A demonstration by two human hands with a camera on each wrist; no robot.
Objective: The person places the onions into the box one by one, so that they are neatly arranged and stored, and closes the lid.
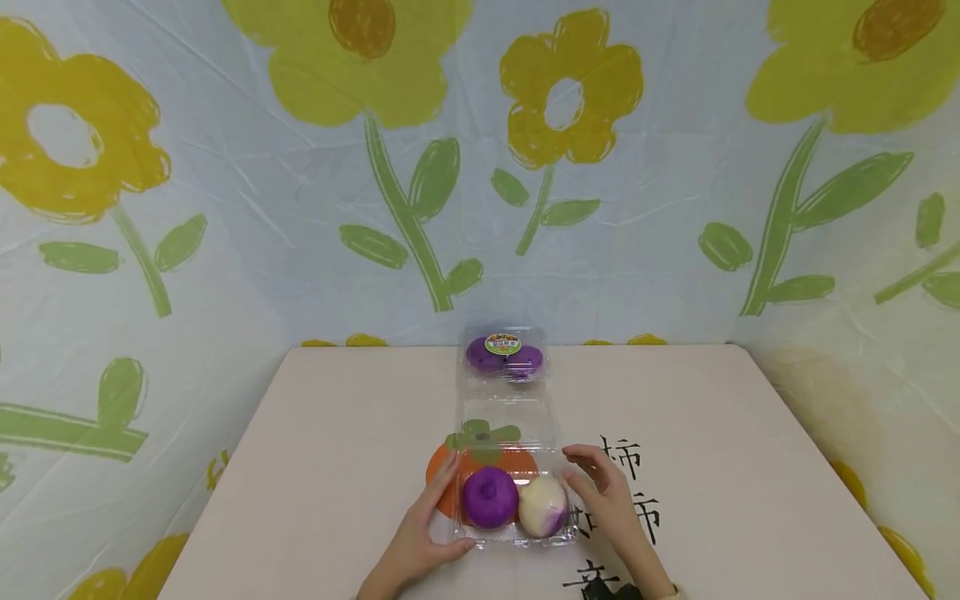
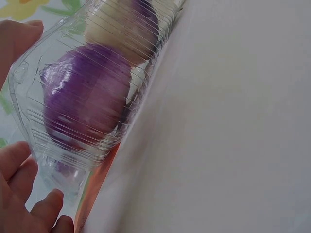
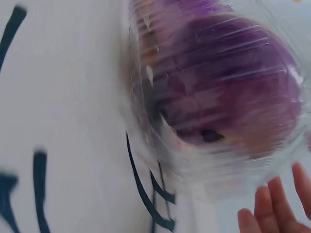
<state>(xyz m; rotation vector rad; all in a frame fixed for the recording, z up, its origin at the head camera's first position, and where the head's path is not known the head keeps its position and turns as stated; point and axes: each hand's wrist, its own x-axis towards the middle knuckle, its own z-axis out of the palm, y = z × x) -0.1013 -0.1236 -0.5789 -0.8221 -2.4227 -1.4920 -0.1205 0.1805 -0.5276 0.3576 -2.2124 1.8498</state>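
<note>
A clear plastic clamshell box (image 1: 517, 542) stands on the table with its lid (image 1: 510, 408) folded back flat behind it. Inside, side by side, sit two round turnip-like vegetables: a purple one (image 1: 490, 497) on the left and a mostly white one with a purple patch (image 1: 543, 507) on the right. My left hand (image 1: 418, 533) lies along the box's left side, fingers extended and thumb at the front corner. At the right side, my right hand (image 1: 609, 500) has loosely bent fingers; whether it touches the box cannot be told. In the left wrist view, ribbed plastic covers the purple vegetable (image 2: 87, 97).
Behind the lid stands another clear box (image 1: 502, 379) with purple vegetables and an oval label (image 1: 503, 344). The pale tabletop (image 1: 337, 433) carries a printed orange fruit and black characters (image 1: 621, 454). A flower-patterned cloth (image 1: 300, 208) hangs around it.
</note>
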